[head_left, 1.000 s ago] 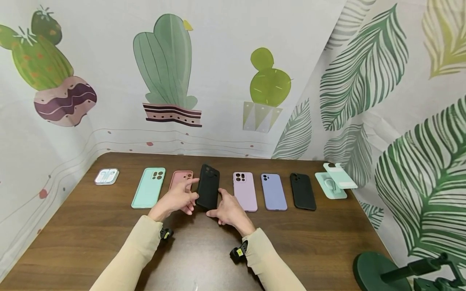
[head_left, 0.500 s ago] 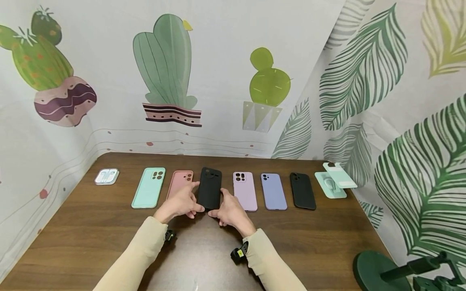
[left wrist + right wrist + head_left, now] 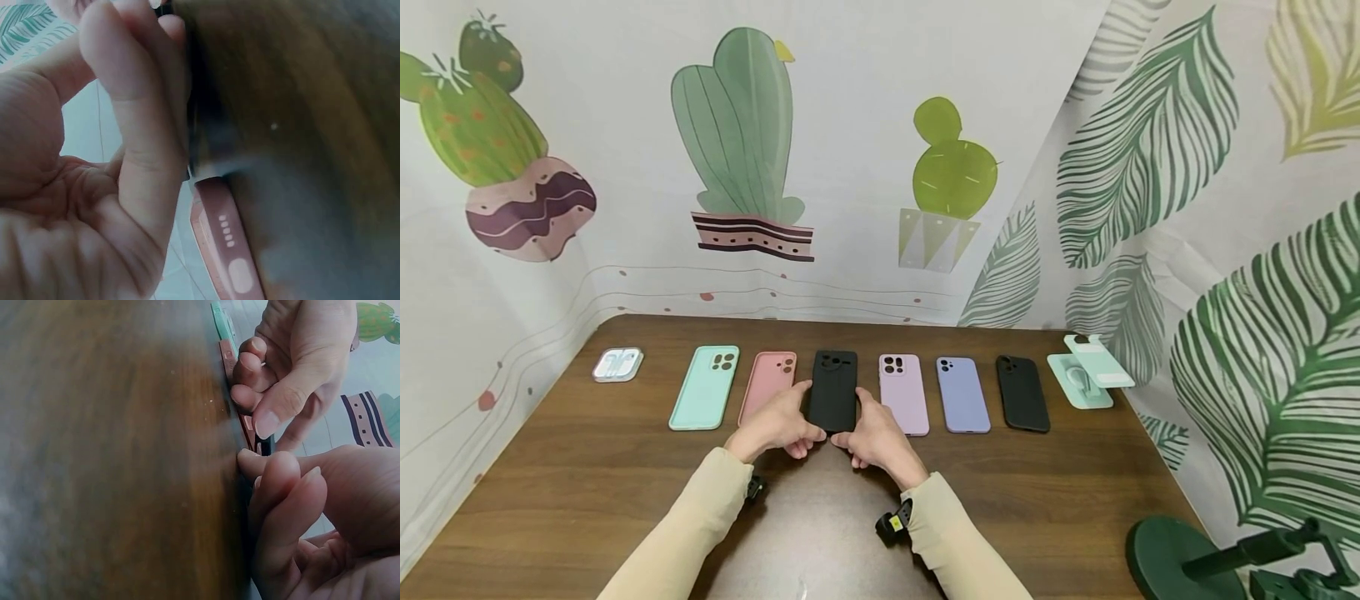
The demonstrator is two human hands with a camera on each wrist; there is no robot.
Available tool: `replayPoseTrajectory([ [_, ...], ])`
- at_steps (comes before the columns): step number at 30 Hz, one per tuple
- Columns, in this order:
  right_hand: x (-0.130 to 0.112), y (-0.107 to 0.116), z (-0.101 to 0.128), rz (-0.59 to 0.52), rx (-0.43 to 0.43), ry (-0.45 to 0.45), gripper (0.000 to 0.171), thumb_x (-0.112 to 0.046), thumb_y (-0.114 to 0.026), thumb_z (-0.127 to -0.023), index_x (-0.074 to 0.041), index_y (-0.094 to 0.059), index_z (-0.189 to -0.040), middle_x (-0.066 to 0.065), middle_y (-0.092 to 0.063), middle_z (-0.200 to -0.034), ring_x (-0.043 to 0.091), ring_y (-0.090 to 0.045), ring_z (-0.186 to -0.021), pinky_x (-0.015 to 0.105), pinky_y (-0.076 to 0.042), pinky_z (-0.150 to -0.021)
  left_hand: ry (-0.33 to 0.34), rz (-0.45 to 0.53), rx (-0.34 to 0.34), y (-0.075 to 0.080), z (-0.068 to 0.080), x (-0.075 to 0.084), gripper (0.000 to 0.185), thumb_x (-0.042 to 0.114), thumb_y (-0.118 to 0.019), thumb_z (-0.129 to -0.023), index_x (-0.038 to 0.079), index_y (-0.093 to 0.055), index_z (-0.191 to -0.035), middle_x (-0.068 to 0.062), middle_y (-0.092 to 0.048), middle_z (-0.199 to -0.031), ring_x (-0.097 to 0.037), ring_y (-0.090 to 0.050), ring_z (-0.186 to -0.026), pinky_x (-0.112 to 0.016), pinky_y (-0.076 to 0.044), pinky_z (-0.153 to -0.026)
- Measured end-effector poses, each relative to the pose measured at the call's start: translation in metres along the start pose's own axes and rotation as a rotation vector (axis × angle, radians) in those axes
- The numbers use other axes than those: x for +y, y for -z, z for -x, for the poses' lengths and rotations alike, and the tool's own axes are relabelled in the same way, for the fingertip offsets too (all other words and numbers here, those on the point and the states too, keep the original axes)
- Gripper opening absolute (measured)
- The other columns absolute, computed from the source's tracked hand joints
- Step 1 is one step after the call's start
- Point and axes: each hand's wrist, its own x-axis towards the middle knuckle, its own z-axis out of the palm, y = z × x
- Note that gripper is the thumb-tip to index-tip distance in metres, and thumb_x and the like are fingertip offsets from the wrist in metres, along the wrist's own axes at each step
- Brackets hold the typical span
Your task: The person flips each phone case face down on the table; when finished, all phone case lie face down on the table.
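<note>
A black phone case (image 3: 833, 387) lies on the table in the middle of a row of cases, its camera end away from me. My left hand (image 3: 781, 421) holds its lower left corner, index finger along the side and thumb at the near edge. The lower right corner is held likewise by my right hand (image 3: 876, 429). In the left wrist view, a pink phone case (image 3: 226, 240) shows its side edge beyond my left hand (image 3: 134, 144). Both hands meet close together in the right wrist view, where they hide most of the black case.
Left of the hands lie a mint phone case (image 3: 706, 387) and a boxed pair of earphones (image 3: 618, 365). To the right are a lilac case (image 3: 904, 383), a periwinkle case (image 3: 962, 396), another black case (image 3: 1022, 394), a mint stand (image 3: 1086, 375) and a dark green lamp base (image 3: 1176, 562).
The black case, tilted at first, has come down flat and straightened in the row. My left hand has slid to its lower left corner; the right hand has barely moved.
</note>
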Motion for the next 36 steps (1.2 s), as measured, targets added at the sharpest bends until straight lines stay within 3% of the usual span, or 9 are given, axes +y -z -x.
replayPoseTrajectory([
  [16,0.002,0.001,0.003,-0.006,-0.003,-0.009,0.095,-0.006,-0.084,-0.093,-0.002,-0.028,-0.171,0.005,-0.061,-0.060,0.010,-0.055,-0.037,0.025,-0.053,-0.037,0.030,-0.030,-0.024,-0.005,-0.004,-0.002,0.106,-0.005,-0.081,-0.090,-0.004,-0.014,-0.172,-0.013,-0.069,-0.066,-0.013,-0.064,-0.047,-0.032,-0.064,-0.048],
  [25,0.003,0.002,0.002,-0.034,-0.010,-0.009,0.097,-0.004,-0.084,-0.092,-0.004,-0.027,-0.171,0.005,-0.061,-0.058,0.010,-0.056,-0.037,0.026,-0.054,-0.038,0.043,-0.031,-0.020,-0.005,-0.004,-0.001,0.114,-0.007,-0.085,-0.086,-0.004,-0.012,-0.172,-0.014,-0.071,-0.071,-0.014,-0.064,-0.048,-0.031,-0.064,-0.048],
  [31,-0.001,0.004,0.004,-0.003,0.018,-0.039,0.111,-0.016,-0.088,-0.092,-0.005,-0.015,-0.174,0.004,-0.063,-0.058,0.011,-0.054,-0.037,0.024,-0.049,-0.036,0.029,-0.065,0.008,-0.004,0.001,-0.003,0.119,-0.001,-0.088,-0.086,0.001,-0.008,-0.174,-0.012,-0.069,-0.068,-0.014,-0.063,-0.047,-0.032,-0.063,-0.048],
  [36,-0.009,0.001,0.008,0.049,0.046,-0.013,0.112,-0.027,-0.090,-0.092,-0.007,-0.017,-0.174,0.004,-0.064,-0.057,0.012,-0.055,-0.037,0.022,-0.044,-0.035,0.003,-0.090,0.014,0.006,0.011,-0.006,0.115,0.001,-0.087,-0.087,0.000,-0.011,-0.173,-0.012,-0.069,-0.068,-0.015,-0.064,-0.048,-0.032,-0.064,-0.051],
])
